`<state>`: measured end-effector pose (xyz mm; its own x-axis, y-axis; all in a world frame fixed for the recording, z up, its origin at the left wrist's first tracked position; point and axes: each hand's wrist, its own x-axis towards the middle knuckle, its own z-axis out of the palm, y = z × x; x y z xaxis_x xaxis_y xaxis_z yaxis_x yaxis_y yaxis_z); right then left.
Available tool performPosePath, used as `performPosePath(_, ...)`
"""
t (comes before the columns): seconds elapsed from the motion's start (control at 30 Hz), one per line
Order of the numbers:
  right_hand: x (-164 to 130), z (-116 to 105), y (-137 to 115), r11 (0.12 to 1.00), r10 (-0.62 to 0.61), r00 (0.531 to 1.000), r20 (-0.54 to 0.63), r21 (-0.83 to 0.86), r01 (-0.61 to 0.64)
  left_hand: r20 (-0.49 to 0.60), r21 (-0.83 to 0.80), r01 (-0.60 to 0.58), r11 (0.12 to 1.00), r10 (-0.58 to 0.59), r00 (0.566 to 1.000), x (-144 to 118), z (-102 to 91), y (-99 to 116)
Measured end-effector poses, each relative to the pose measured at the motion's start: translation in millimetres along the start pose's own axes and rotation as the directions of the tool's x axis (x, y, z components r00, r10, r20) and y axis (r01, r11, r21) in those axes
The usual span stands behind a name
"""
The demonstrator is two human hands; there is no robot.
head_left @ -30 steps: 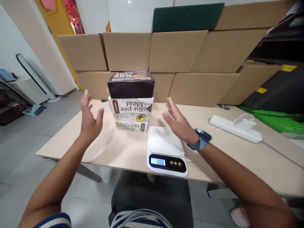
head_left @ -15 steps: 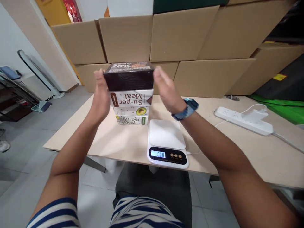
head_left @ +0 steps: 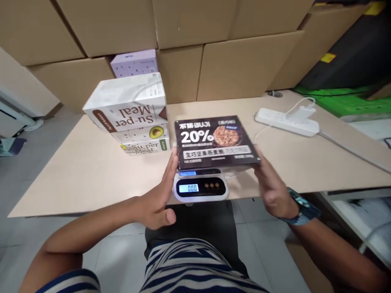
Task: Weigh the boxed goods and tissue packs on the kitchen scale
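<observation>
A dark brown snack box (head_left: 214, 142) printed "20%" with a picture of a round oat biscuit is held level between my two palms. My left hand (head_left: 159, 199) presses its left side, thumb apart from it. My right hand (head_left: 271, 187), with a patterned band at the wrist, grips the right side. Under the box is a white digital scale (head_left: 201, 199); its lit display reads 0.00 and is mirrored in the box's front face. The box hides the weighing plate, so I cannot tell whether they touch.
Left of the scale stands a stack of white "Su-per Meal" boxes (head_left: 134, 110), with a lilac box (head_left: 134, 63) behind it. Large cardboard cartons (head_left: 244, 65) line the table's back edge. A white power strip (head_left: 287, 122) with a plugged-in charger and cables lies to the right.
The dark box has come off the top of the stack, moving right and toward me to above the scale, still between both hands. My view has tipped down.
</observation>
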<state>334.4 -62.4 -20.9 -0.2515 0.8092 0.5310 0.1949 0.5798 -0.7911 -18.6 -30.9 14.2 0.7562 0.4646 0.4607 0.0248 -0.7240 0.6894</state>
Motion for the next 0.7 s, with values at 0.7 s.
performPosePath(0.7, 52, -11, 45, 0.956, 0.217, 0.971, -0.097, 0.223, -0.191, 0.086, -0.344, 0.367, 0.864, -0.361, 0.929, -18, -1.1, -5)
